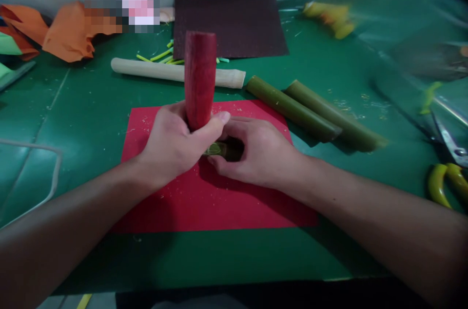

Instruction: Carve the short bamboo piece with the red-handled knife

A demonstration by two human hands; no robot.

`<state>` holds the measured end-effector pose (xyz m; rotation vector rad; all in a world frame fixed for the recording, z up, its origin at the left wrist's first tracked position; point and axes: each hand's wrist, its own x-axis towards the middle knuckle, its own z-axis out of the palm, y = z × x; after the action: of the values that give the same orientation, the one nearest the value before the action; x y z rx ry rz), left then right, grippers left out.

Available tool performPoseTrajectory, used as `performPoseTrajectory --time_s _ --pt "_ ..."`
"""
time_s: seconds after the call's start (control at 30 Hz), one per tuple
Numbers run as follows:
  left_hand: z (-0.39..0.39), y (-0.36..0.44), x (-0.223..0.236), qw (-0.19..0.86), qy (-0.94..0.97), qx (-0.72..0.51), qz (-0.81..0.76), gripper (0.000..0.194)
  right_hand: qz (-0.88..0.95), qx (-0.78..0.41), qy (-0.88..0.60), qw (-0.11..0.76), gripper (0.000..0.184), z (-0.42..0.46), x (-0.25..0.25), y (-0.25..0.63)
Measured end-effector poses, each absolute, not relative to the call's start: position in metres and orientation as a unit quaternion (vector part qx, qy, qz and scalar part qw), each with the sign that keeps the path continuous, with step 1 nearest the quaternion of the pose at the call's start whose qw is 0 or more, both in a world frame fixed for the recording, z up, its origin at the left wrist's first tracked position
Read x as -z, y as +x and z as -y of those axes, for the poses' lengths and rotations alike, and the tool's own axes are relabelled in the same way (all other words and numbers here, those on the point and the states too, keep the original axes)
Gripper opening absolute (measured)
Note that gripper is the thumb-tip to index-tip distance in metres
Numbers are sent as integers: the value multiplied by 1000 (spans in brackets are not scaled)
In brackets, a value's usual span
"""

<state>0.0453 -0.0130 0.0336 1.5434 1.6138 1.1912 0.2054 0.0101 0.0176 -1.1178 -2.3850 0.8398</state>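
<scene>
My left hand (pixel 171 136) is wrapped round the lower end of a thick red wooden handle (pixel 200 77), which stands nearly upright. Whatever tool end it has below the fist is hidden. Close against it, my right hand (pixel 256 150) is curled round a green bamboo piece (pixel 216 149) with pale carved lines on its surface. Most of that piece is covered by both hands. Under them lies a red sheet (pixel 226 206) sprinkled with small pale shavings.
Behind the sheet lie a pale peeled stick (pixel 153 70), two green bamboo lengths (pixel 292 106) and a dark sheet (pixel 230 21). Scissors with yellow handles (pixel 440 184) rest at right. Crumpled orange paper (pixel 69 31) is at back left on the green table (pixel 84 104).
</scene>
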Motion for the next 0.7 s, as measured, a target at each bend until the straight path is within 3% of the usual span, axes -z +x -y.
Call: performPoseTrajectory --time_s 0.23,0.7 --pt "10 42 -30 304 558 -482 -603 35 851 -276 -403 190 19 -11 -17 205" --pt "8 45 -31 264 569 -456 -631 32 850 -286 -404 179 22 -10 -16 203"
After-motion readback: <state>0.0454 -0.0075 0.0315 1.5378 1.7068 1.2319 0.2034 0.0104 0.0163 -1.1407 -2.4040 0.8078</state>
